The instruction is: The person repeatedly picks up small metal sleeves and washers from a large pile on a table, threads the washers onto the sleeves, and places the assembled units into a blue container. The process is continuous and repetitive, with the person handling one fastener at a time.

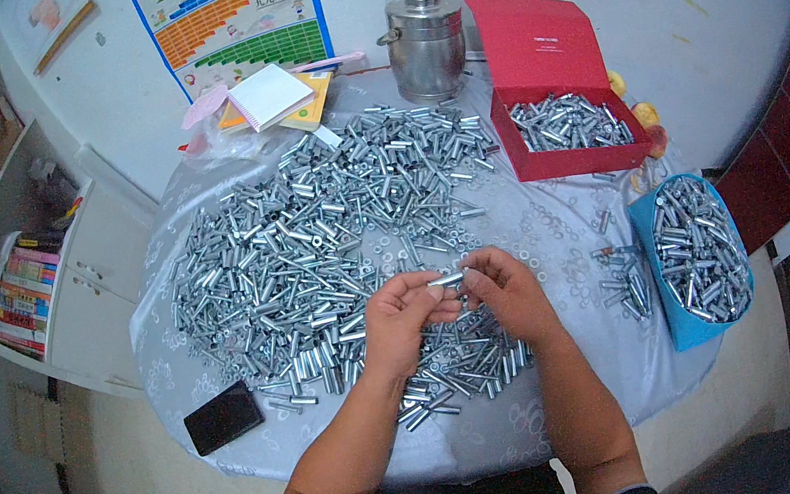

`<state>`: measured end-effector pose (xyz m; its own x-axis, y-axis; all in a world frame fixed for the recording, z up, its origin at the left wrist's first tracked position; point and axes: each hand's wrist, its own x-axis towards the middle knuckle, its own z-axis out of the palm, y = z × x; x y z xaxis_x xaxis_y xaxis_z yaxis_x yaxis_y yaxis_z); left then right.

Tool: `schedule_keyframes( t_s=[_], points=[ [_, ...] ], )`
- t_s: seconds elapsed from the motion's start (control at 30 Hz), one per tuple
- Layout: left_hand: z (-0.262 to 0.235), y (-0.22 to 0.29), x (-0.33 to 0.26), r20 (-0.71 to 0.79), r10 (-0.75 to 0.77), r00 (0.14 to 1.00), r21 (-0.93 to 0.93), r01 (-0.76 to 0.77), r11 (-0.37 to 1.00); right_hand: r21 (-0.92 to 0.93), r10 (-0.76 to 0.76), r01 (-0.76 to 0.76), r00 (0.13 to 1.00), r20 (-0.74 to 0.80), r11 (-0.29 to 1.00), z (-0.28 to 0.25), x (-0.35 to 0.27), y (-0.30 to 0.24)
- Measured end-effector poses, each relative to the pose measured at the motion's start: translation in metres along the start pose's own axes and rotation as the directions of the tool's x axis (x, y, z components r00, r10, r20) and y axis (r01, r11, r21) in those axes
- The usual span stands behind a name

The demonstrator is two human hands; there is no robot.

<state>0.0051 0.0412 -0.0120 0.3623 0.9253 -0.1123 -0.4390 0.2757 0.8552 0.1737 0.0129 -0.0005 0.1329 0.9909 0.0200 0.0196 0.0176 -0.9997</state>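
Note:
Over the front part of a big metal pile, a shiny metal sleeve lies between the thumb and fingers of my left hand. My right hand meets it at its right end, thumb and forefinger pinched together; what they grip there is too small to make out. Loose sleeves, thin bolts and small ring washers make up the pile. Several washers lie scattered just beyond my fingers, and more sleeves and bolts lie below my wrists.
A red lidded box holds metal pieces at the back right. Nearer, a blue bin is full of sleeved bolts, beside a small loose group. A steel canister, a notebook and a black phone rest on the cloth-covered table.

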Motion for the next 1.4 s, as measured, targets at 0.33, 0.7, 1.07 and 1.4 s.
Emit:
schedule_keyframes(
  t_s=[0.33,0.7,1.07,1.4],
  points=[
    [0.004,0.001,-0.001,-0.008,0.043,0.999,0.068,-0.042,0.997,0.064,-0.012,0.011,1.000,0.002,0.998,-0.001,0.002,0.002],
    [0.013,-0.002,-0.006,0.018,0.049,0.999,0.169,-0.051,0.984,0.292,0.179,-0.154,0.982,-0.059,0.944,-0.004,-0.010,0.006],
    [0.029,-0.010,-0.016,0.059,0.027,0.998,0.295,-0.044,0.954,0.538,0.297,-0.124,0.923,-0.246,0.833,-0.041,-0.056,0.018],
    [0.074,-0.026,-0.021,0.324,-0.109,0.940,0.322,-0.001,0.947,0.734,0.334,0.232,0.775,-0.536,0.638,-0.073,-0.097,0.026]
  ],
)
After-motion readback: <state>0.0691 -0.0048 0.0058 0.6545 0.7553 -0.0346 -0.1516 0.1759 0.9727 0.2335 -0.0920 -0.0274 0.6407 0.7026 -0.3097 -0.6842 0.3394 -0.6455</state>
